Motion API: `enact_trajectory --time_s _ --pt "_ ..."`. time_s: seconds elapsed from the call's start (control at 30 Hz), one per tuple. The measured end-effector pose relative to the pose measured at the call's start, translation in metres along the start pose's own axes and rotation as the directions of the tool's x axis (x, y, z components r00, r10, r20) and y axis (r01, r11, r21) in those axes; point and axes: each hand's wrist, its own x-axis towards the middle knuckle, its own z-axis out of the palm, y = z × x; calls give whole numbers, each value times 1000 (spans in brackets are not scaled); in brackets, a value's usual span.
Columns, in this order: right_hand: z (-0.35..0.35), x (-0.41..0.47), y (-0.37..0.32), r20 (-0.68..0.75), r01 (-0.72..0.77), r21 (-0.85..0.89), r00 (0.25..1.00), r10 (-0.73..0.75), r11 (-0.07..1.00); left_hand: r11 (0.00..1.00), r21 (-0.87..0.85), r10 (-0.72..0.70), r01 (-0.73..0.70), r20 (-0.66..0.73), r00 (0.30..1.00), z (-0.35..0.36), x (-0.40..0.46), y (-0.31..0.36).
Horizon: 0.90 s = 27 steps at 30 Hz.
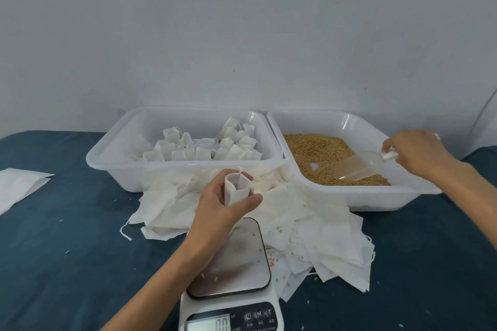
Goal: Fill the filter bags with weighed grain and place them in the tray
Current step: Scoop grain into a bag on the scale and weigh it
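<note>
My left hand (220, 207) holds an open white filter bag (236, 187) upright above the far end of the scale (231, 271). My right hand (419, 153) grips the handle of a clear plastic scoop (357, 166) lying in the right tray (376, 197), which holds golden grain (314, 150). The left tray (118, 161) contains several filled, tied white bags (204, 146). A loose heap of empty filter bags (309, 226) lies between the trays and the scale. The scale's display (209, 324) reads 0.0.
A dark blue cloth (67, 250) covers the table. A flat white packet (18, 185) lies at the far left. Stray grains dot the scale plate and the empty bags. A white wall stands behind the trays.
</note>
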Motion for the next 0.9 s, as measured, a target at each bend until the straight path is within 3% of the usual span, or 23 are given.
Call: enact_trajectory --time_s 0.1,0.17,0.4,0.73,0.9 --pt "1 -4 -16 -37 116 23 993 -116 993 1000 21 17 -17 -3 1000 -1 1 0" --pt "4 -5 -29 -23 188 138 982 -187 972 999 31 17 -17 1 1000 -2 1 -1" --pt "16 2 -40 64 242 464 950 -305 852 1000 18 -4 3 12 1000 -2 1 -4" --pt "22 -12 -14 47 58 683 991 -123 728 999 31 -5 5 7 1000 -1 1 -6" --pt "21 -22 -14 54 41 753 991 -123 657 999 39 -9 9 1 1000 -1 1 -7"
